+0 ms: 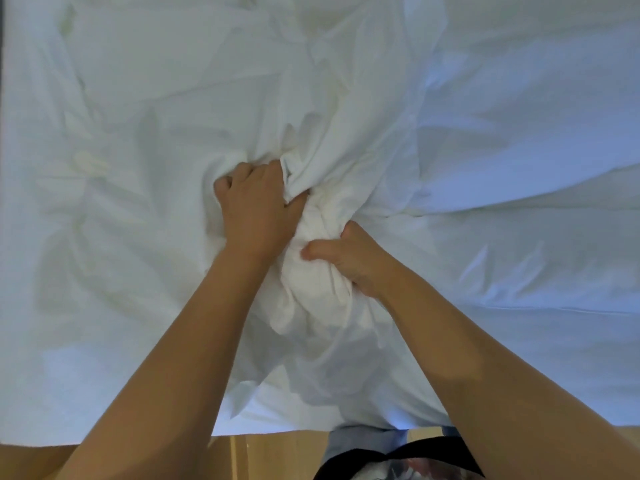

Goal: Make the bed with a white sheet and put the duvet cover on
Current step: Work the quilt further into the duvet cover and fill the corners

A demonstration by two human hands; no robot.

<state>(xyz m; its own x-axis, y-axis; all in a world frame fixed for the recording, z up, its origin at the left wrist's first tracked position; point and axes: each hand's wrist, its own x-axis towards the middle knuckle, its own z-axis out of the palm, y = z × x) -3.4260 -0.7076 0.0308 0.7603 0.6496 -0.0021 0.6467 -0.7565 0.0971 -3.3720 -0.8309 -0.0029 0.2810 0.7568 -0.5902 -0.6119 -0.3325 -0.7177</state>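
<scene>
A strip of wooden floor [277,455] and the person's light blue garment [367,441] show nearest the camera, at the near edge of the bed [138,434]. Both bare forearms reach from there over the mattress and come together at the middle.

The right hand [349,261] grips a bunch of white fabric [318,282]. Its thumb [322,249] lies across the top of the bunch, and its fingers curl round the right side and go under the cloth, where their tips cannot be seen. The bunch is thick and cream-white, and it runs from below the right fingers up to the left hand [258,206].

The left hand sits just beyond and left of the right, knuckles up. Its fingers [242,174] are curled tight and dug down into the cloth, and its thumb [294,202] is pressed against the upper end of the same bunch — both hands hold one gathered mass, nearly touching across it. A raised fold [301,171] stands just past the left fingertips.

Creases fan out from the fingers in every direction across the white bedding [173,98], which covers the bed to the far edge of the view. Right of the right fingers a straight seam [554,308] runs across smoother, bluish-lit cloth [519,133].

Which layer is the sheet and which the duvet cover cannot be told — all of it is white and rumpled.
</scene>
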